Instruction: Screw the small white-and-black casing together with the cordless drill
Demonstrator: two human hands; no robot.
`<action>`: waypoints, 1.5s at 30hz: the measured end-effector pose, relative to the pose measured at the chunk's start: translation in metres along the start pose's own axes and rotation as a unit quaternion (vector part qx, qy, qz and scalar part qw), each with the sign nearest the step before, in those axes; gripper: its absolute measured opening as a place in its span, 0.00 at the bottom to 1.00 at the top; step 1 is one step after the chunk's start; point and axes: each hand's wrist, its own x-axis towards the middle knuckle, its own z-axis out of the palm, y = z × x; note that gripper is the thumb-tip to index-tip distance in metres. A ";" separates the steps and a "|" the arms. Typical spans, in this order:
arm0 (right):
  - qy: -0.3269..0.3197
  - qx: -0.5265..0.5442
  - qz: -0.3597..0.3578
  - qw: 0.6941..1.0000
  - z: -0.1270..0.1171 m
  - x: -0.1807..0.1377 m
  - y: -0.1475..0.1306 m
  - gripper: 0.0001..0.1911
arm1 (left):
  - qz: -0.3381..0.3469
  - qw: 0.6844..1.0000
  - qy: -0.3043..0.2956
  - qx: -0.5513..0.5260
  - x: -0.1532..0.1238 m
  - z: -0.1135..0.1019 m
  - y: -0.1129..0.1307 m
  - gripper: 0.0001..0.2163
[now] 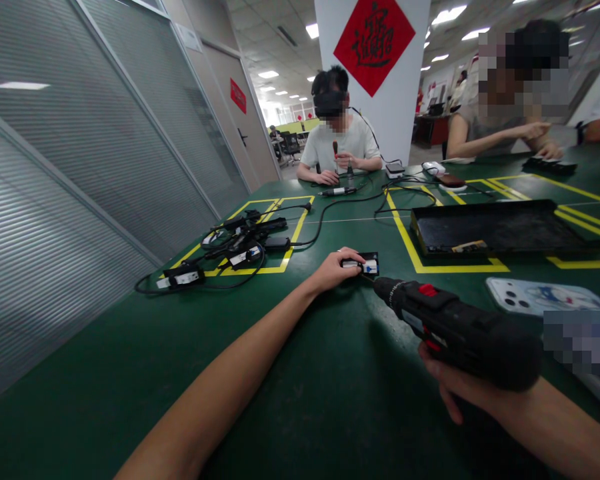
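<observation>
My left hand (pixel 341 268) lies on the table with its fingers closed over a small black case with white and blue parts (pixel 371 265), pressing it down. A black and red cordless drill (pixel 450 327) is in my right hand (pixel 455 377), its fingers wrapped round the grip, which is mostly hidden behind the drill body. The drill's thin bit (pixel 367 277) points left, reaching the near edge of the case beside my left fingers. Whether the tip touches a screw is too small to tell.
On the left lies a pile of black cables and adapters (pixel 250 240). A black tray (pixel 485 230) holding a small part stands to the right, with a phone (pixel 545 297) nearer me. Cords cross the green table (pixel 220 373). Two people (pixel 340 143) work at the far side.
</observation>
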 end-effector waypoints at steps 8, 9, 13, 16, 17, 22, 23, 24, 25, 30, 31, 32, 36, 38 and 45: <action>-0.026 0.021 0.022 0.999 0.004 0.014 -0.002 0.05 | -0.007 1.000 -0.004 0.003 0.000 -0.001 0.002 0.11; -0.028 0.031 0.014 0.999 0.003 0.013 -0.005 0.06 | -0.009 1.000 -0.005 0.004 0.000 -0.001 0.003 0.11; -0.036 0.046 0.020 0.998 -0.001 0.009 -0.015 0.08 | -0.009 1.000 -0.004 0.002 0.000 -0.001 0.002 0.11; -0.035 0.050 0.019 0.998 0.000 0.009 -0.016 0.07 | 0.001 1.000 -0.001 -0.006 0.000 0.000 0.001 0.11; -0.033 0.054 0.015 0.998 0.000 0.009 -0.015 0.07 | 0.003 1.000 -0.001 -0.007 0.000 0.000 0.000 0.11; -0.030 0.050 0.019 0.998 0.000 0.010 -0.012 0.06 | 0.004 1.000 -0.002 -0.005 0.000 0.000 0.000 0.11; -0.030 0.048 0.020 0.998 0.000 0.010 -0.012 0.06 | 0.004 1.000 -0.003 -0.004 0.000 0.000 0.000 0.11; -0.029 0.049 0.020 0.998 0.000 0.010 -0.012 0.06 | 0.004 1.000 -0.003 -0.003 0.000 0.000 0.000 0.11; -0.027 0.052 0.021 0.998 0.000 0.010 -0.012 0.06 | 0.004 1.000 -0.003 -0.002 0.000 0.000 0.000 0.11; -0.022 0.070 0.011 0.997 0.001 0.009 -0.013 0.06 | 0.002 1.000 -0.004 -0.002 0.000 -0.001 0.001 0.11; -0.023 0.072 0.007 0.997 0.001 0.008 -0.013 0.06 | 0.004 1.000 -0.005 -0.003 0.000 -0.001 0.000 0.11; -0.026 0.072 0.005 0.997 0.001 0.008 -0.013 0.07 | 0.005 1.000 -0.005 -0.005 0.000 -0.001 0.000 0.11; -0.022 0.057 0.006 0.998 0.003 0.010 -0.012 0.07 | 0.005 1.000 -0.004 -0.007 0.000 0.000 -0.003 0.11; -0.015 0.063 0.007 0.998 0.005 0.011 -0.010 0.08 | 0.005 1.000 -0.004 -0.005 0.000 0.000 -0.004 0.11; 0.022 0.074 -0.006 0.997 0.014 0.008 -0.003 0.12 | 0.007 1.000 -0.004 -0.005 0.001 0.001 -0.003 0.11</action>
